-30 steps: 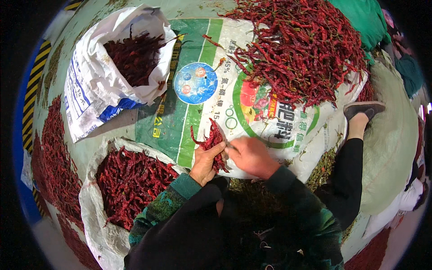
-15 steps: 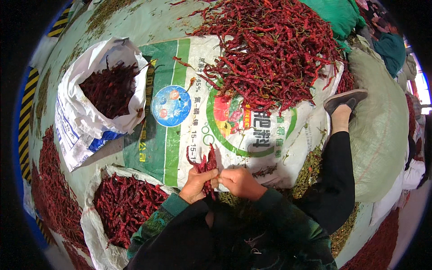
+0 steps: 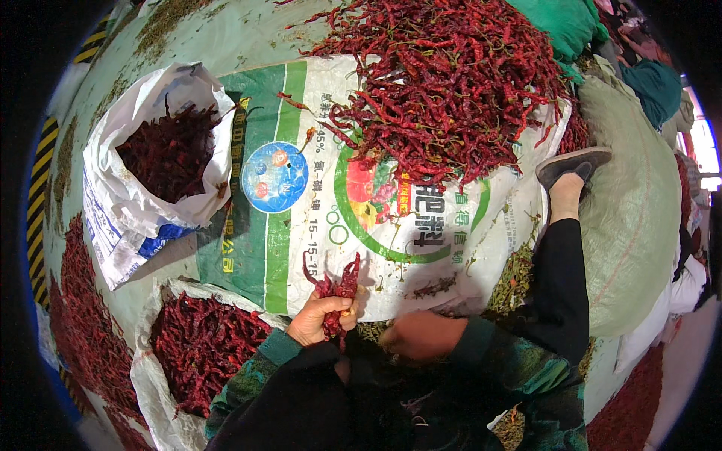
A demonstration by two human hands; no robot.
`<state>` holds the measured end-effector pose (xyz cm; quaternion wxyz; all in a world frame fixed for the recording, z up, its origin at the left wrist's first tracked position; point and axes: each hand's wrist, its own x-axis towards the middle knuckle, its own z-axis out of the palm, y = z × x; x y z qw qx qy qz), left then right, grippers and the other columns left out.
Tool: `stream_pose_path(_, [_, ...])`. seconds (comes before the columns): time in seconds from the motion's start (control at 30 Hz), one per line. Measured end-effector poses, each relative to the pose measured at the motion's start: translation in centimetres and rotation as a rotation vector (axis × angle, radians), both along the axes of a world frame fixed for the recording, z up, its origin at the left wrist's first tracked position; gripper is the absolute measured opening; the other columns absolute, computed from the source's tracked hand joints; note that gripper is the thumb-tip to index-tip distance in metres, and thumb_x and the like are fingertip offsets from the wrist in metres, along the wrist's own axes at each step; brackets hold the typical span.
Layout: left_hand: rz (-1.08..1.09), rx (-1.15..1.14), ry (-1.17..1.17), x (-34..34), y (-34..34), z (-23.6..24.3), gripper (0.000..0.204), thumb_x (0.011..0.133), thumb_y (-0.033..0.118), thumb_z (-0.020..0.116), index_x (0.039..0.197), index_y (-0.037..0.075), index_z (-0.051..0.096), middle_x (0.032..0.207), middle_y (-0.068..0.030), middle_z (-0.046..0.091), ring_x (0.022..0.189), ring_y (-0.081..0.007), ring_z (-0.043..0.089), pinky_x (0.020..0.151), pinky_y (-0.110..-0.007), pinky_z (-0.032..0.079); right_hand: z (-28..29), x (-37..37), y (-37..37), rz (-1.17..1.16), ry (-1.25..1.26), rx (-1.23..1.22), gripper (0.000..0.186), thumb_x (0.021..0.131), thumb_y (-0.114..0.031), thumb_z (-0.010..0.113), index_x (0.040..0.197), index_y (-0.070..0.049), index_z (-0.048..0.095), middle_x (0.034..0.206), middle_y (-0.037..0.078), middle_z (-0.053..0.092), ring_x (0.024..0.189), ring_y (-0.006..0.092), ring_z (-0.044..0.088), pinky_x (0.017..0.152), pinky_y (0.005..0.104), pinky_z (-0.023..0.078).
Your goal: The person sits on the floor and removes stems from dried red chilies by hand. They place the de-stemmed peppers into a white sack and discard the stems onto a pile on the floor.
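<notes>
My left hand [image 3: 316,323] is closed round a small bundle of dried red chilies [image 3: 335,289] that point upward over the near edge of the printed white and green sack [image 3: 278,297]. My right hand [image 3: 425,334] is apart from it to the right, low at the sack's near edge above stems; its fingertips are blurred and in shadow. A large chili pile [image 3: 444,90] lies on the sack's far part. An open white bag of darker chilies [image 3: 162,150] stands at the left, and another open sack of chilies [image 3: 203,353] is beside my left forearm.
Loose chilies [image 3: 94,316] cover the floor at the far left, near a yellow-black striped edge [image 3: 37,218]. A bulging pale sack [image 3: 624,218] is at the right, beside my outstretched leg and shoe [image 3: 571,165]. A co-worker in teal [image 3: 647,90] and green bags [image 3: 556,26] are at top right.
My right hand has left the bundle and moved down and right. My left hand still holds the chilies. The view has shifted, so the sacks appear lower and further left than at first.
</notes>
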<state>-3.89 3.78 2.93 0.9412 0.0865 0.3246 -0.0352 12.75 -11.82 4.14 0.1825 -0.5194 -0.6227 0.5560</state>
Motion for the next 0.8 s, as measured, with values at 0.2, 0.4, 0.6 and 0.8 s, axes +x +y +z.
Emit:
stream_pose_path(0.2, [0.031,0.21,0.111,0.0,-0.9,-1.3,0.018,0.079,0.002,0.063,0.096,0.003,0.056,0.071,-0.0057,0.056,0.061,-0.0173,0.055,0.05,-0.029,0.043,-2.3,7.0,6.0,-0.663,-0.788,0.32,0.014,0.074,-0.005,0.054,0.087,-0.003,0.055,0.081,0.016,0.055,0.063,0.0321,0.057,0.054,0.0421,0.047])
stream_pose_path(0.4, [0.094,0.201,0.066,0.4,-1.2,-1.6,0.009,0.081,0.005,0.065,0.084,0.005,0.057,0.066,-0.0046,0.054,0.06,-0.0178,0.056,0.049,-0.028,0.044,-6.1,12.1,11.1,-0.69,-1.249,0.522,0.024,0.071,0.0,0.056,0.094,-0.001,0.053,0.09,0.013,0.052,0.068,0.027,0.061,0.057,0.0377,0.049])
stream_pose_path(0.6, [0.168,0.262,0.245,-0.5,-0.7,-2.1,0.009,0.082,0.007,0.064,0.088,0.0,0.06,0.074,-0.0114,0.062,0.067,-0.0194,0.062,0.055,-0.031,0.051,-5.5,9.3,12.2,-0.514,-1.027,0.268,0.021,0.069,0.0,0.059,0.088,-0.002,0.05,0.096,0.018,0.052,0.066,0.031,0.061,0.057,0.0427,0.049])
stream_pose_path(0.8, [0.299,0.455,0.308,-0.4,-0.2,-2.0,0.013,0.083,0.01,0.062,0.086,-0.001,0.057,0.07,-0.008,0.056,0.059,-0.0172,0.054,0.052,-0.028,0.046,-3.4,3.2,9.2,-0.641,-0.499,0.283,0.039,0.075,-0.018,0.066,0.107,0.0,0.052,0.095,0.019,0.055,0.085,0.0356,0.057,0.068,0.0438,0.048])
